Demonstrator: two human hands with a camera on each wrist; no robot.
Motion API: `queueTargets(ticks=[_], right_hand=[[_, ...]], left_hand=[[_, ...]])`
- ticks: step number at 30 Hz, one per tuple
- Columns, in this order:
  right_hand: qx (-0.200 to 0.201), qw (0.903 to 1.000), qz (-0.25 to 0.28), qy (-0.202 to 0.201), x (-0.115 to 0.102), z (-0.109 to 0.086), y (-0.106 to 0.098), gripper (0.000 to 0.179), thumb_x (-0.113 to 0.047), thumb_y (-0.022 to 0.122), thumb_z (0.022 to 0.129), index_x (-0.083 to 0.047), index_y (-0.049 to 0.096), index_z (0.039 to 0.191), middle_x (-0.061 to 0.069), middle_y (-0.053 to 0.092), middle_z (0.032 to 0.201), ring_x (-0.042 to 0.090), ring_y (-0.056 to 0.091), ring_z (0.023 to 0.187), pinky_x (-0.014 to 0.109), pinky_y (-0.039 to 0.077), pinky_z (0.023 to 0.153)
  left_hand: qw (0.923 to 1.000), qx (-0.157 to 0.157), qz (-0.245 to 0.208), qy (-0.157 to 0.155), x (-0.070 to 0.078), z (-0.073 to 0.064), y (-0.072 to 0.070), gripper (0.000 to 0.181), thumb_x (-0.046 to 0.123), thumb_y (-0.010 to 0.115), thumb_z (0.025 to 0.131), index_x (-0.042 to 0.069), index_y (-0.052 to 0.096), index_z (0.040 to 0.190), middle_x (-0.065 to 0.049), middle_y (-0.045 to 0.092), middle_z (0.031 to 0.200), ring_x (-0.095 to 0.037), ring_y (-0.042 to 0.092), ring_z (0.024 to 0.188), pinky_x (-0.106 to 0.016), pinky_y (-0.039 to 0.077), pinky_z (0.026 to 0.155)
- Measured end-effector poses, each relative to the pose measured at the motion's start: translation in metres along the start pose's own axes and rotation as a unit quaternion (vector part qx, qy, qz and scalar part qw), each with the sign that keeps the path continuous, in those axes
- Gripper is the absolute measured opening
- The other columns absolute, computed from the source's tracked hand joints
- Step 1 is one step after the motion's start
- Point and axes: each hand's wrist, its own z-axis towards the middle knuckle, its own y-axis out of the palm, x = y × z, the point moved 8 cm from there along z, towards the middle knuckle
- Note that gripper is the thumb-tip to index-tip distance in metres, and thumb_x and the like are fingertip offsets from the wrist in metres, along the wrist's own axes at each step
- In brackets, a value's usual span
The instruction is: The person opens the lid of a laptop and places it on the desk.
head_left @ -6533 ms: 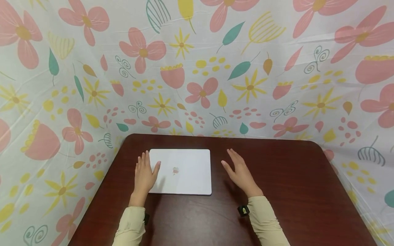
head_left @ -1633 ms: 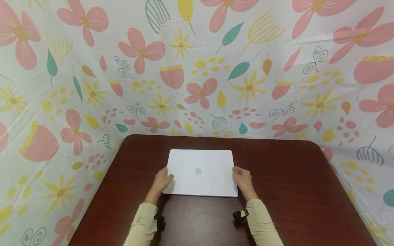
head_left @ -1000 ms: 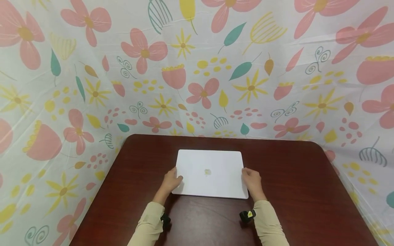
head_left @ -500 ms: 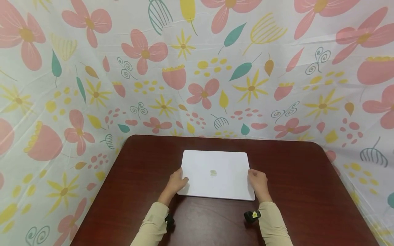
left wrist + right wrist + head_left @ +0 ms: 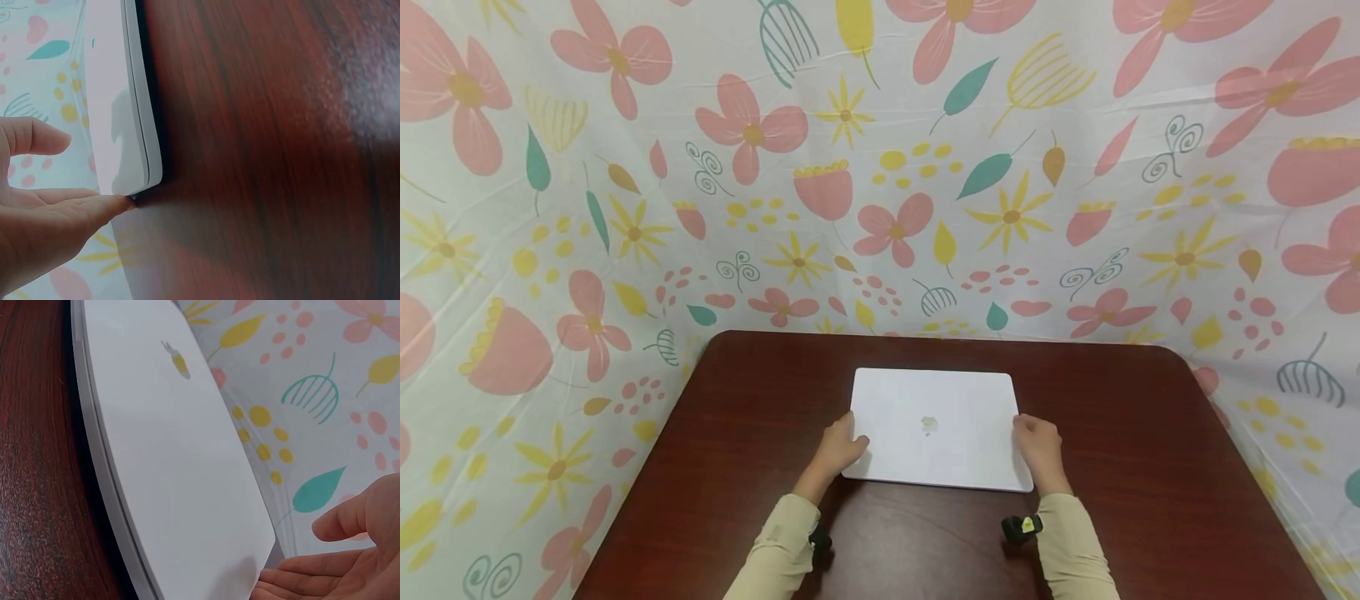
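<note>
A closed silver laptop (image 5: 936,458) with a logo on its lid lies flat on the dark wooden table. At its left short side is my left hand (image 5: 837,447), whose extended fingers touch the edge near the front corner in the left wrist view, the thumb (image 5: 47,139) raised off the lid. My right hand (image 5: 1041,450) is at the opposite short side. In the right wrist view its fairly straight fingers (image 5: 306,581) meet the laptop's edge, with the thumb (image 5: 340,522) held apart from it. The fingertips of the right hand are partly hidden beside the laptop.
The reddish-brown table (image 5: 1150,467) has rounded far corners. A white sheet with printed flowers (image 5: 895,229) hangs behind it and along both sides. Each forearm wears a beige sleeve and a black wrist device (image 5: 1022,529).
The laptop has slid right across the table with both hands beside it. In the oldest frame, the left hand was at its left edge and the right hand stood apart from it.
</note>
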Motion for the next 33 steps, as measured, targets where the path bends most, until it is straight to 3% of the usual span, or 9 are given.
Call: queueTargets(ticks=[11,14,18,21,27,29,33], right_hand=[[-0.018,0.9995,-0.027,-0.004,0.001,0.003,-0.002,0.05,-0.02,0.038,0.099,0.017,0.045,0.132,0.036,0.044,0.134,0.049,0.038,0.128,0.056,0.035,0.103],[-0.035,0.9981,-0.045,-0.022,0.0,0.005,-0.002,0.05,-0.02,0.038,0.1,0.018,0.045,0.132,0.037,0.045,0.133,0.049,0.041,0.126,0.056,0.038,0.1],[-0.058,0.9948,-0.068,-0.049,-0.003,0.008,-0.001,0.049,-0.018,0.039,0.099,0.02,0.046,0.129,0.039,0.046,0.13,0.05,0.045,0.122,0.056,0.043,0.096],[-0.064,0.9918,-0.087,-0.068,-0.008,0.008,-0.001,0.047,-0.016,0.04,0.099,0.021,0.046,0.128,0.039,0.048,0.129,0.05,0.047,0.12,0.056,0.045,0.093],[-0.063,0.9843,-0.112,-0.121,-0.023,0.003,0.007,0.043,-0.015,0.044,0.099,0.017,0.05,0.128,0.036,0.051,0.127,0.049,0.048,0.12,0.057,0.043,0.095],[-0.066,0.9805,-0.114,-0.145,-0.028,-0.001,0.012,0.041,-0.013,0.046,0.099,0.016,0.051,0.128,0.035,0.051,0.128,0.049,0.047,0.121,0.058,0.041,0.097],[-0.085,0.9707,-0.116,-0.193,-0.037,-0.011,0.026,0.04,-0.011,0.049,0.098,0.013,0.05,0.131,0.033,0.049,0.133,0.047,0.043,0.127,0.058,0.036,0.102]], left_hand=[[0.9999,-0.007,-0.002,-0.014,-0.001,0.002,0.0,0.061,0.005,0.055,0.084,-0.02,0.037,0.136,-0.037,0.042,0.136,-0.043,0.04,0.131,-0.052,0.039,0.102],[0.9997,-0.018,-0.002,-0.014,-0.004,0.004,-0.002,0.042,0.005,0.053,0.084,-0.021,0.049,0.117,-0.038,0.054,0.112,-0.039,0.056,0.103,-0.047,0.049,0.083],[0.9995,-0.027,-0.013,0.006,-0.008,0.005,-0.006,0.04,0.005,0.052,0.086,-0.019,0.05,0.118,-0.037,0.055,0.111,-0.04,0.059,0.099,-0.045,0.05,0.082],[0.999,-0.029,-0.014,0.032,-0.007,0.003,-0.01,0.057,0.01,0.052,0.088,-0.016,0.039,0.137,-0.036,0.044,0.135,-0.046,0.047,0.124,-0.048,0.044,0.099],[0.997,-0.069,-0.015,0.03,-0.005,-0.002,-0.006,0.066,0.016,0.053,0.091,-0.016,0.027,0.143,-0.036,0.032,0.145,-0.044,0.033,0.135,-0.05,0.033,0.108],[0.9962,-0.083,-0.019,0.018,-0.007,-0.003,-0.003,0.069,0.012,0.055,0.09,-0.017,0.023,0.144,-0.036,0.026,0.147,-0.045,0.025,0.139,-0.054,0.026,0.111],[0.9956,-0.091,-0.006,0.021,-0.008,-0.005,0.0,0.07,0.008,0.057,0.09,-0.019,0.02,0.143,-0.037,0.021,0.148,-0.044,0.022,0.14,-0.052,0.024,0.112]])
